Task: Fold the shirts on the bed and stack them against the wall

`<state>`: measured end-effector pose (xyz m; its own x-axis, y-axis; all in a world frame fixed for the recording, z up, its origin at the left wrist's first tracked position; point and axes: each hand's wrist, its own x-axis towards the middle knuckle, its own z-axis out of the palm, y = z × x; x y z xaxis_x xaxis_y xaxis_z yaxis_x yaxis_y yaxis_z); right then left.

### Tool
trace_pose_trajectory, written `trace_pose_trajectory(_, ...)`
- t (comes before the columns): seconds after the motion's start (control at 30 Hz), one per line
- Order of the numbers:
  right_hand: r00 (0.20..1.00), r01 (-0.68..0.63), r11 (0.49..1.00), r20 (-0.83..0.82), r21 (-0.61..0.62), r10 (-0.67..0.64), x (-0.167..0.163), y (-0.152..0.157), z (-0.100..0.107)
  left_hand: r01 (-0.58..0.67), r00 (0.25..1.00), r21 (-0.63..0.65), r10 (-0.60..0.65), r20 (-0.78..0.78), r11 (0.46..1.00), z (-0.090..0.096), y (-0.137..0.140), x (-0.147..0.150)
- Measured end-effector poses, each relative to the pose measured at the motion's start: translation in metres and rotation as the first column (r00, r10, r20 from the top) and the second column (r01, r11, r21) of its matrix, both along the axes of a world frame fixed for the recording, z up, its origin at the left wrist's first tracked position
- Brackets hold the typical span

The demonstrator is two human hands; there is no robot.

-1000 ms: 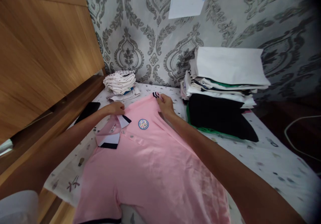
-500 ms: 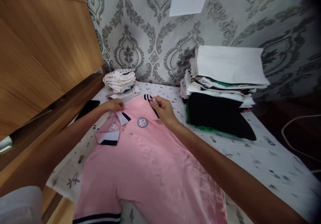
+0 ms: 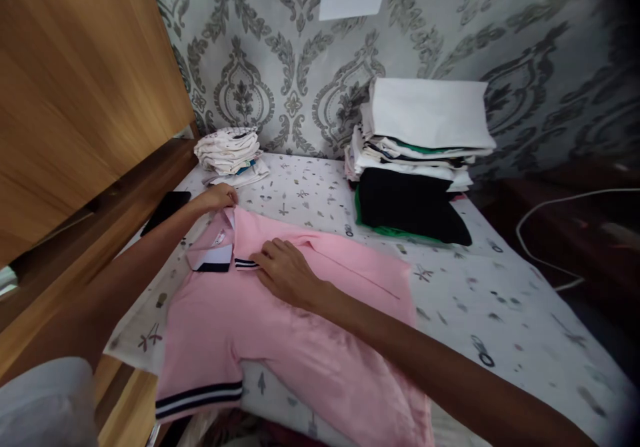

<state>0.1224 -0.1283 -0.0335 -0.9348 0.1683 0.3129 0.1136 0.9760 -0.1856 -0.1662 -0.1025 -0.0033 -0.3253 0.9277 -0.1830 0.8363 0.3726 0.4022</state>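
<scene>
The pink shirt lies on the bed, near and middle. Its far sleeve just went over the chest, so that side looks folded in. Left hand pinches cloth by the collar; right hand touches the sleeve, grip unclear

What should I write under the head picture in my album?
Left hand by the collar, right hand on the folded-over sleeve: a pink shirt.

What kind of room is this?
Maybe a bedroom: a printed sheet like bedding is spread out, a stack of folded clothes sits on it, and there's fancy wallpaper behind.
</scene>
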Motion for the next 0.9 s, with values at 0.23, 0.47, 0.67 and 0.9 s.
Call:
trace_pose_trajectory(0.23, 0.977, 0.114, 0.984, -0.166, -0.134, -0.136, 0.055, 0.004, 0.005, 0.237, 0.971, 0.329, -0.220, -0.089, 0.914, 0.013, -0.023, 0.065)
trace_pose_trajectory(0.47, 0.828, 0.561, 0.828, 0.019, 0.003, -0.561, 0.183, 0.030, 0.009, 0.538, 0.842, 0.167, -0.531, -0.089, 0.826, 0.014, -0.049, 0.154)
trace_pose_trajectory(0.67, 0.739, 0.664, 0.747, 0.140, 0.011, -0.659, 0.231, 0.026, 0.003, 0.522, 0.783, 0.025, -0.468, -0.409, 0.853, -0.001, -0.044, 0.181)
trace_pose_trajectory(0.9, 0.693, 0.717, 0.697, 0.097, 0.002, -0.714, 0.217, 0.032, -0.004, 0.472, 0.744, -0.051, -0.428, -0.513, 0.880, 0.001, -0.036, 0.193)
